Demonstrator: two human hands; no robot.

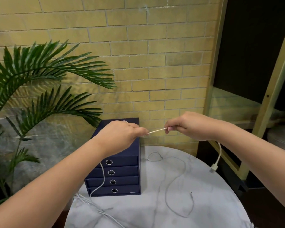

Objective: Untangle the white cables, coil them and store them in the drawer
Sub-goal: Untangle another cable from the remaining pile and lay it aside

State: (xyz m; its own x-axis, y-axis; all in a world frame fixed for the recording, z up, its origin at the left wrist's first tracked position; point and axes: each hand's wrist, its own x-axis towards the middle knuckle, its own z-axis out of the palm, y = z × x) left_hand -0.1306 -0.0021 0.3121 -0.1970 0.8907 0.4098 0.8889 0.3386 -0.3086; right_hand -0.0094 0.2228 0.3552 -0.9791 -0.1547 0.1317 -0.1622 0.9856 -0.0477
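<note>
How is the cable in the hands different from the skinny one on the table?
The held cable is lifted, pulled straight between the left hand and right hand; the skinny cable lies in loose loops on the table. The held cable looks thicker than the skinny cable. The held cable ends in a chunky white plug; the skinny cable shows only a small dark tip. Both are pale, and neither is coiled yet.

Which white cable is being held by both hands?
The thick white cable pinched taut between left hand and right hand, its plug dangling; the thin white cable lies looped on the table.
</note>
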